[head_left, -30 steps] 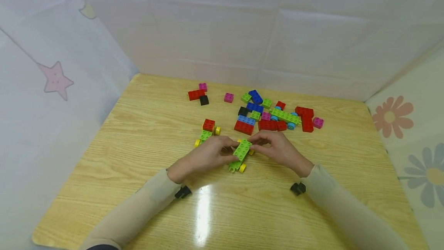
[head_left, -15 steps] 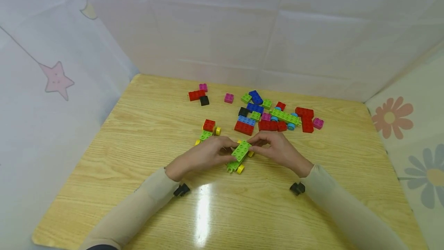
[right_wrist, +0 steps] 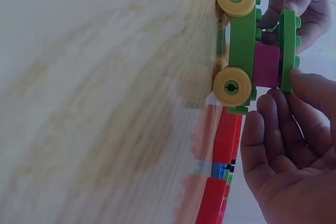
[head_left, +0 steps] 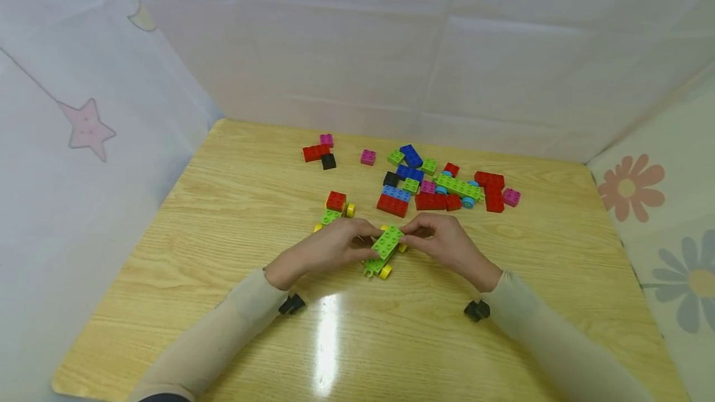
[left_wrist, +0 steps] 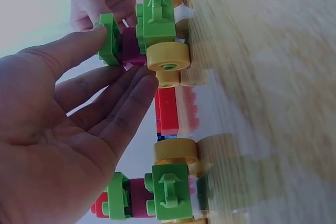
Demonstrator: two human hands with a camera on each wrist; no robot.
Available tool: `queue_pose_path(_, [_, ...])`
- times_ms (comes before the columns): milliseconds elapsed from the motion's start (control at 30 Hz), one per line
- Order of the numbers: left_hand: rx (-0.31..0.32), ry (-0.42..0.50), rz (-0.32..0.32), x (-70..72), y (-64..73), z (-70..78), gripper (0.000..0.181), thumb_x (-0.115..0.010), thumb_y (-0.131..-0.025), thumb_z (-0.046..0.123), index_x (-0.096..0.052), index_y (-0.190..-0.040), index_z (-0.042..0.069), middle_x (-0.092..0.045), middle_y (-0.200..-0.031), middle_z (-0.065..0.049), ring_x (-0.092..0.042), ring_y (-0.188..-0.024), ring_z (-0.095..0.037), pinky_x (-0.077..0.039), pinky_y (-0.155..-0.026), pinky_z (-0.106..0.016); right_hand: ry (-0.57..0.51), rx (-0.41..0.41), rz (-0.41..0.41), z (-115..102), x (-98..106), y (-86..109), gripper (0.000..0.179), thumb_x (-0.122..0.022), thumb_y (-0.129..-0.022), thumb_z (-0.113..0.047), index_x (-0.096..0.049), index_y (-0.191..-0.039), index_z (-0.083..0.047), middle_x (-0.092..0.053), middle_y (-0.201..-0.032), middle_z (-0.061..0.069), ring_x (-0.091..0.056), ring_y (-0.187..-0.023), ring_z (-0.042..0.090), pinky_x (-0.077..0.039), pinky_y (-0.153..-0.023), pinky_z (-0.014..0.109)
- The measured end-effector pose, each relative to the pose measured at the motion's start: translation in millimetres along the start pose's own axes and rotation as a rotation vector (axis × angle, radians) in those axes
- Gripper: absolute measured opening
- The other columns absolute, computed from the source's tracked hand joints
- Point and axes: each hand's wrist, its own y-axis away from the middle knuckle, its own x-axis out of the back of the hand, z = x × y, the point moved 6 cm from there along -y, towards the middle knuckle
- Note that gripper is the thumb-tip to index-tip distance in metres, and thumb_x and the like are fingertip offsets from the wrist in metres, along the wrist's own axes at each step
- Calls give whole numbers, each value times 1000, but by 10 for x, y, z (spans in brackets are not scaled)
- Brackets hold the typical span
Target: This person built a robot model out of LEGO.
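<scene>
Both hands are at a small toy car in the middle of the table. Its green wheeled base (right_wrist: 242, 45) has yellow wheels and carries a magenta brick (right_wrist: 266, 65). A thin green building brick (head_left: 388, 242) lies over the magenta one, right at its top. My left hand (head_left: 339, 244) pinches this green brick at its near left end, thumb on its studded top and fingers below. From the far right end my right hand (head_left: 445, 244) pinches the same brick. Beside my left hand, partly covered by it, stands a second yellow-wheeled car (head_left: 332, 217) with a red brick on it.
Behind the hands lie loose bricks, among them a red brick (head_left: 392, 205), a blue brick (head_left: 410, 173) and a magenta brick (head_left: 368, 157). A green car base with blue wheels (head_left: 459, 187) stands among them. White cloth (head_left: 357, 61) hangs behind the wooden table (head_left: 391, 352).
Both hands and the car between them have shifted slightly left. The green brick stays between the fingers of both hands, and the loose bricks have not moved.
</scene>
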Motion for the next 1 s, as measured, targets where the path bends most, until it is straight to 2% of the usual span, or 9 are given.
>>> queue_pose_path(167, [-6, -8, -6, -9, 0, 5, 42, -77, -108, 27, -75, -146, 8, -76, -143, -8, -74, -129, -23, -63, -110, -44, -33, -19, -48, -14, 6, -19, 9, -83, -104, -22, -85, -112, -19, -83, -110, -1, -78, -99, 14, -65, -88, 25])
queue_pose_path(367, [-21, -19, -8, -10, -23, 4, 42, -78, -108, 28, -76, -145, 9, -77, -141, -6, -74, -129, -22, -62, -111, -43, -73, -39, -87, -9, 10, -39, 10, -83, -103, -20, -84, -112, -17, -82, -112, 3, -78, -99, 16, -65, -87, 24])
queue_pose_path(533, [-25, -25, -14, 9, -18, 9, 42, -78, -108, 28, -75, -145, 9, -77, -141, -7, -74, -129, -23, -62, -110, -43, -86, -38, -85, -5, 5, -52, 9, -84, -103, -20, -84, -112, -17, -82, -111, 2, -78, -98, 17, -65, -87, 24])
queue_pose_path(800, [-5, -14, -36, 23, 5, 1, 43, -77, -109, 31, -75, -145, 9, -77, -144, -6, -75, -127, -22, -63, -109, -41, -144, -71, -101, -15, -41, -17, 10, -82, -105, -21, -83, -113, -15, -82, -113, 5, -80, -103, 27, -65, -85, 24])
queue_pose_path(1000, [7, -2, -38, 28, 19, -7, 45, -77, -108, 31, -73, -147, 7, -78, -142, -7, -77, -120, -19, -65, -104, -38, -132, -74, -86, -25, -43, 11, 11, -82, -104, -22, -82, -114, -16, -83, -115, 3, -80, -102, 22, -65, -87, 24])
